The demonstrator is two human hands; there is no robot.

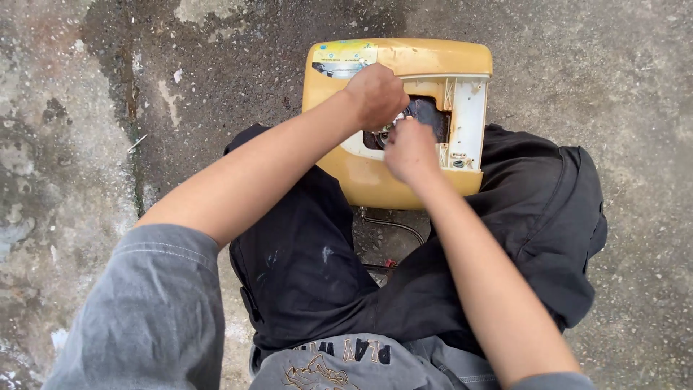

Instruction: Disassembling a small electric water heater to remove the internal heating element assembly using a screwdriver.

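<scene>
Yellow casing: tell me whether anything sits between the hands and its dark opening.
Nothing visible does. The left hand and right hand are already at the dark opening of the yellow casing, which rests between the knees.

Seen from above, we sit on wet, stained concrete ground point(86, 108) with a yellow appliance housing point(404, 58) propped between our knees, against our black trousers point(310, 267). Our left hand point(375, 95) rests knuckles-up on the casing's white inner panel point(468, 115), at the edge of a dark opening point(426, 112). Our right hand point(410, 150) meets it just below, fingers curled at the same opening; what they pinch is hidden. A thin black cable point(393, 225) loops on the ground beneath the housing. Grey sleeves point(155, 303) frame the view.
</scene>
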